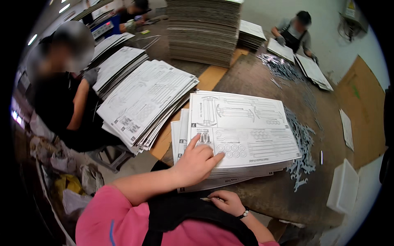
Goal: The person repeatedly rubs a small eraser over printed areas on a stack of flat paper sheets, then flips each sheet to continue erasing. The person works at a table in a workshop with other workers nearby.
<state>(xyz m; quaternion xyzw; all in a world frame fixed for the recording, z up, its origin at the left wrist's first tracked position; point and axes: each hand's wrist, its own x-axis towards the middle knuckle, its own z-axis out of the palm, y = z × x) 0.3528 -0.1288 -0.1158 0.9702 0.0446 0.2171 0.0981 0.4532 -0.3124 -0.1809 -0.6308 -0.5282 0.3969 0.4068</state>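
My left hand rests on the top sheet of a stack of white printed cardboard sheets, its fingers spread and the index finger stretched out on the print. The top sheet carries line drawings of tools and rings in several boxes. The stack is uneven, with lower sheets jutting out at the left and near sides. Close to my body, against the black apron, my right hand is curled closed. A small pale bit shows at its fingertips; what it is, I cannot make out.
Loose grey open-ended wrenches lie right of the stack, near a white plastic tray. More printed sheets stand at left beside a seated co-worker. A tall cardboard stack rises behind. Another person handles sheets at far right.
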